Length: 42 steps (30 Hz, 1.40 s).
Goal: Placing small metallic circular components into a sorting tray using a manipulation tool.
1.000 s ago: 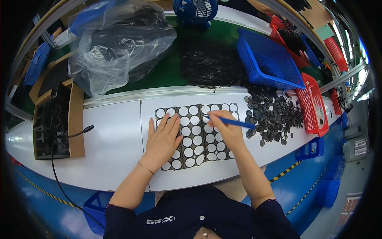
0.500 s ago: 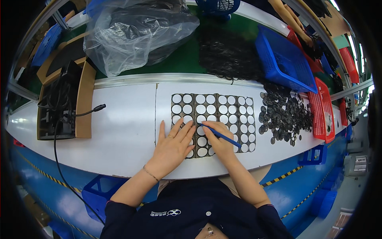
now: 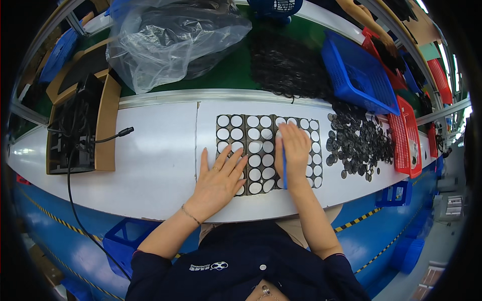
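Observation:
A dark tray (image 3: 245, 131) holds rows of round white discs (image 3: 255, 174), each in a dark ring. Across its lower left part my left hand (image 3: 215, 184) rests with fingers spread, holding nothing and covering several discs. My right hand (image 3: 297, 153) lies over the right half of the tray, fingertips among the upper discs. Tucked in that hand is a slim blue pen-like tool (image 3: 284, 169), its lower part showing along the thumb side. The discs under the right palm are hidden.
Loose dark round pieces (image 3: 359, 143) are heaped right of the tray, beside a red basket (image 3: 405, 140). Behind stand a blue basket (image 3: 359, 75), a black pile (image 3: 288, 65) and a clear plastic bag (image 3: 170, 50). A cardboard box (image 3: 106, 125) with cables sits left. A co-worker's arm (image 3: 366, 19) shows far right.
My right hand has moved right and away from me, its fingers now stretched over the discs, and the blue tool has swung upright. My left hand stays in place.

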Each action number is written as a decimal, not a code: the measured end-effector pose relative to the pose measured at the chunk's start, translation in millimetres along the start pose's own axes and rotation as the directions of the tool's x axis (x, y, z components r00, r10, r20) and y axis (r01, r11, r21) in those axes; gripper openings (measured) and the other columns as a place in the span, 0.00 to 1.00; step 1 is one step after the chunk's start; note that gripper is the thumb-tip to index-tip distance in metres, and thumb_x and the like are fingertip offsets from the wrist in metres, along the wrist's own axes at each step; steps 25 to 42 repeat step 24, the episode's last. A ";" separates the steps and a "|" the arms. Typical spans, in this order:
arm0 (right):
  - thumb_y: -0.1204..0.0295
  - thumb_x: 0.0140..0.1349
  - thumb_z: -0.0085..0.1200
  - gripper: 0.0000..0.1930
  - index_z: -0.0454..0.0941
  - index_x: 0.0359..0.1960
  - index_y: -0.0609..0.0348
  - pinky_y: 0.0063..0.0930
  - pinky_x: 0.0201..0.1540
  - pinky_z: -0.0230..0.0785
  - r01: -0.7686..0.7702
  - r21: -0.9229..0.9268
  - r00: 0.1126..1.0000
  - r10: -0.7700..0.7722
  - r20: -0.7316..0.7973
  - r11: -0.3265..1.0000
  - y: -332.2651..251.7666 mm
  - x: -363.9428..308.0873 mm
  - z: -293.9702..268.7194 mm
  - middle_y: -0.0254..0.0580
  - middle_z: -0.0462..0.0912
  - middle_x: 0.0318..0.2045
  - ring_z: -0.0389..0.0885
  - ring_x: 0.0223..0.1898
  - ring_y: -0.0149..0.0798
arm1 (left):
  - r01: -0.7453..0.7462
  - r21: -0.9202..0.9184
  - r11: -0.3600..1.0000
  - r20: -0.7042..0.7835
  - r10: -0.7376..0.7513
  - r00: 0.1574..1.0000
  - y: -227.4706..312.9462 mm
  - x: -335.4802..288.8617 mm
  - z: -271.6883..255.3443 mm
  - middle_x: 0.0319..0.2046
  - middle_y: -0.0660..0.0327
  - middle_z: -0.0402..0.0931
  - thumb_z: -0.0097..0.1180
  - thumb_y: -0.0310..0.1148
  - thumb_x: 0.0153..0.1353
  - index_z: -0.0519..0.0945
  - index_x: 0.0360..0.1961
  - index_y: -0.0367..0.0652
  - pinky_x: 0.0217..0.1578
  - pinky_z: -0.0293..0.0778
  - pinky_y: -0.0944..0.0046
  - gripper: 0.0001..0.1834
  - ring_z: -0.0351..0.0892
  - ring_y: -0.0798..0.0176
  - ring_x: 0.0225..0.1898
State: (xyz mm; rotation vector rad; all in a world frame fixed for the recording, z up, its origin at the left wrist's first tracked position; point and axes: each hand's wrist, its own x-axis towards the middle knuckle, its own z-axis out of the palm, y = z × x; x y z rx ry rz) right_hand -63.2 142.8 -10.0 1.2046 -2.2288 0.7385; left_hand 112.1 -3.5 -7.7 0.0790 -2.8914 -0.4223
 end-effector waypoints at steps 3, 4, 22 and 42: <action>0.74 0.68 0.56 0.13 0.81 0.52 0.62 0.47 0.65 0.62 -0.225 0.204 0.974 0.216 0.067 0.953 7.4 -2.4 -18.4 0.49 0.85 0.48 0.80 0.56 0.50 | -0.014 -0.004 1.000 -0.006 0.014 1.000 -0.6 1.3 0.2 0.68 0.62 0.68 0.61 0.42 0.64 0.76 0.64 0.46 0.69 0.49 0.28 0.28 0.59 0.55 0.73; 0.73 0.69 0.56 0.12 0.82 0.52 0.62 0.46 0.66 0.62 -0.316 0.334 0.943 0.257 0.210 0.888 -3.5 -8.8 -26.0 0.49 0.86 0.49 0.80 0.56 0.49 | -0.027 0.006 1.000 0.002 0.027 1.000 -0.2 -0.1 -0.4 0.68 0.63 0.68 0.61 0.42 0.64 0.77 0.63 0.46 0.69 0.49 0.28 0.27 0.60 0.55 0.73; 0.73 0.64 0.60 0.14 0.83 0.52 0.57 0.48 0.68 0.59 -0.114 0.329 0.960 0.018 0.281 0.937 -43.9 -53.1 -19.6 0.45 0.86 0.49 0.80 0.59 0.45 | -0.061 0.016 0.998 0.054 0.060 0.997 2.6 -16.8 1.7 0.67 0.65 0.71 0.63 0.41 0.62 0.77 0.63 0.47 0.70 0.47 0.28 0.28 0.61 0.58 0.73; 0.74 0.62 0.61 0.15 0.83 0.52 0.57 0.49 0.68 0.59 0.034 0.143 0.974 -0.065 0.216 0.989 -38.4 -46.1 -28.3 0.44 0.85 0.49 0.80 0.58 0.45 | -0.118 0.003 0.993 0.029 0.118 0.993 8.2 1.4 10.0 0.67 0.65 0.70 0.63 0.42 0.62 0.77 0.64 0.47 0.70 0.47 0.27 0.29 0.61 0.58 0.73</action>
